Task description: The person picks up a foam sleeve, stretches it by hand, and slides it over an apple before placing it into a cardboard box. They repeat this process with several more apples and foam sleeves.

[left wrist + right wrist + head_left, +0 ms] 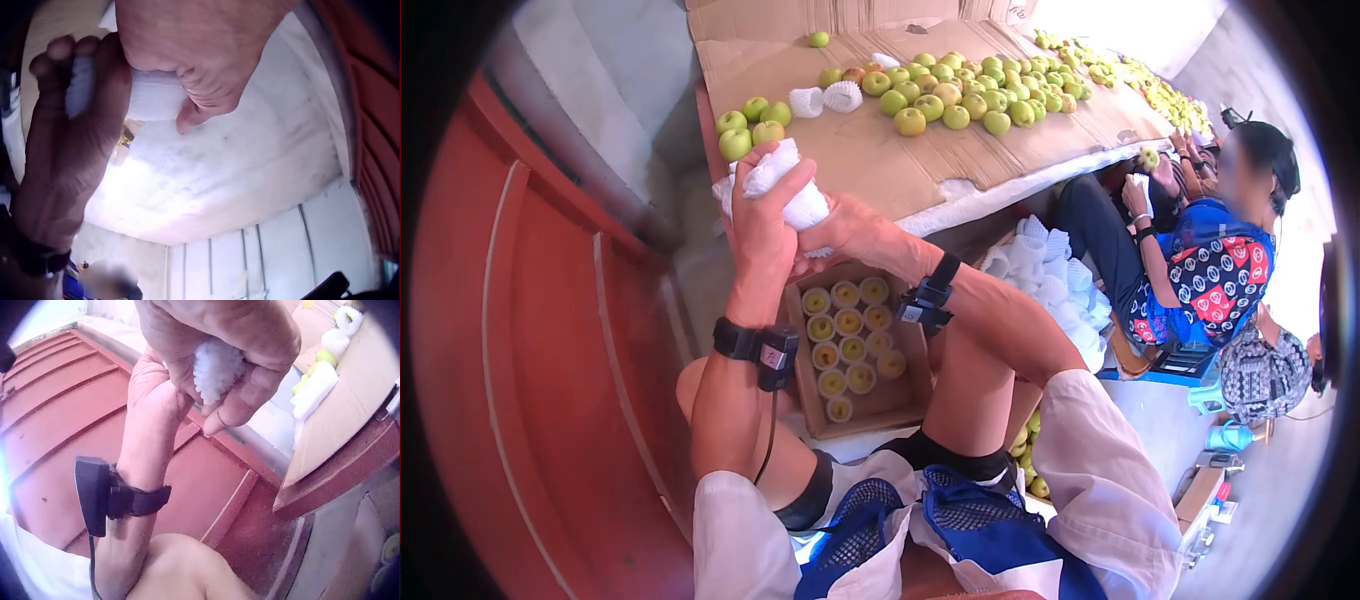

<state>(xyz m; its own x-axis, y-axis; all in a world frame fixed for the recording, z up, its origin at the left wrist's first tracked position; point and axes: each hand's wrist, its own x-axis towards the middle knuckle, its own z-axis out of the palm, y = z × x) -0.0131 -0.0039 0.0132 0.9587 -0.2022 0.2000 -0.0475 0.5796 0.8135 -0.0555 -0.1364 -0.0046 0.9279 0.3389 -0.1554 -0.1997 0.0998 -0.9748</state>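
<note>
Close to the near left corner of the cardboard-covered table (850,160), both hands meet around a white foam fruit net (805,207). My left hand (762,235) curls its fingers about the net from the left. From the other side my right hand (855,230) grips it, fingers bent over the foam. In the right wrist view the ribbed end of the foam net (215,370) pokes out between the fingers; I cannot tell whether an apple is inside. The left wrist view shows a white stretch of the net (156,95) between the two hands.
Many green apples (955,115) lie on the table, with loose foam nets (842,97) nearby. Below my hands is a cardboard box (915,385) of apples in nets. A pile of foam nets (1040,265) and a seated person (1205,250) are to the right, a red panel (580,330) left.
</note>
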